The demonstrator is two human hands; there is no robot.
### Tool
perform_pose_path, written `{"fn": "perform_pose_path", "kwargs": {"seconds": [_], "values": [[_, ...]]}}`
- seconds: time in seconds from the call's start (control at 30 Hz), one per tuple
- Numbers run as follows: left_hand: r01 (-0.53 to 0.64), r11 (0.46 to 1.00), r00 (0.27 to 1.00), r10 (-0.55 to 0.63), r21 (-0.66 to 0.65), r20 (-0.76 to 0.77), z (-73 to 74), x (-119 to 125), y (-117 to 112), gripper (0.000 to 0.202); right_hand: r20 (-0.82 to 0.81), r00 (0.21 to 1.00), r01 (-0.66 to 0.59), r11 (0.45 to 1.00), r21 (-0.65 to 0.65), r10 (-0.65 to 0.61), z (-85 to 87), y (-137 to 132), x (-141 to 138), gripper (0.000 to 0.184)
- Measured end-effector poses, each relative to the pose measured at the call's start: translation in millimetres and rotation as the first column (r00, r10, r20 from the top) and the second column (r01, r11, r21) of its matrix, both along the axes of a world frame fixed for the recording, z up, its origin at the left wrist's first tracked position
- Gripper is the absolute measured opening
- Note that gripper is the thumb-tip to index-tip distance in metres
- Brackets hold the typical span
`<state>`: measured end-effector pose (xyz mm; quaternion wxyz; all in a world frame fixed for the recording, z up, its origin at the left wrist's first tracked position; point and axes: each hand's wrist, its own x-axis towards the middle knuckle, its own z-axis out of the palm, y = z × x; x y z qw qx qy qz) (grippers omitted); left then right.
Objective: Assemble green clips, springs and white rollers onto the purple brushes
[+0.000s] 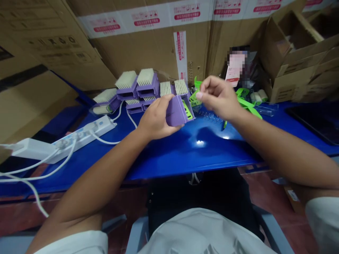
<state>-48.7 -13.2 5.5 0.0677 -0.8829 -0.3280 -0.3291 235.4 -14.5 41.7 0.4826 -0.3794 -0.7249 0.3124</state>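
Blue table [169, 155] — left hand [155, 118] grips a purple case [176, 114]; right hand [218, 98] pinches, anything held hidden.

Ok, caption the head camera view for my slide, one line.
Left hand holds a purple bristle block; right hand hovers by lime-green plastic pieces over a blue table.

**Nothing legible here, folks**

The white packing tape [148, 19] across the cardboard carton [159, 53] carried red bands and tiny icons, but the print was too small to read. Same with the red-banded white card [234, 72] and the dark marking on the purple plastic block [174, 114].
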Motion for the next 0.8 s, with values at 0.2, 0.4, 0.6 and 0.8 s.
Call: {"fn": "perform_pose_path", "kwargs": {"seconds": [0.2, 0.4, 0.6, 0.8], "values": [[-0.030, 0.999, 0.999, 0.029, -0.023, -0.026, 0.4, -5, 4, 0.099, 0.798, 0.580, 0.069, 0.986, 0.152, -0.164, 28.6, 41, 85, 0.016], [-0.025, 1.000, 0.998, 0.026, 0.006, -0.058, 0.1, -3, 2, 0.103, 0.972, 0.189, -0.092, 0.983, 0.158, -0.139, 11.1, 50, 80, 0.033], [-0.061, 0.998, 0.993, 0.064, 0.033, -0.103, 3.8, -2, -3, 0.101, 0.861, 0.448, 0.054, 0.969, 0.242, -0.240, 40.2, 23, 78, 0.034], [-0.062, 0.996, 0.994, 0.068, 0.069, -0.082, 5.7, -2, -4, 0.091, 0.192, 0.981, -0.044, 0.999, 0.009, 0.041, 36.4, 9, 53, 0.022]]}}
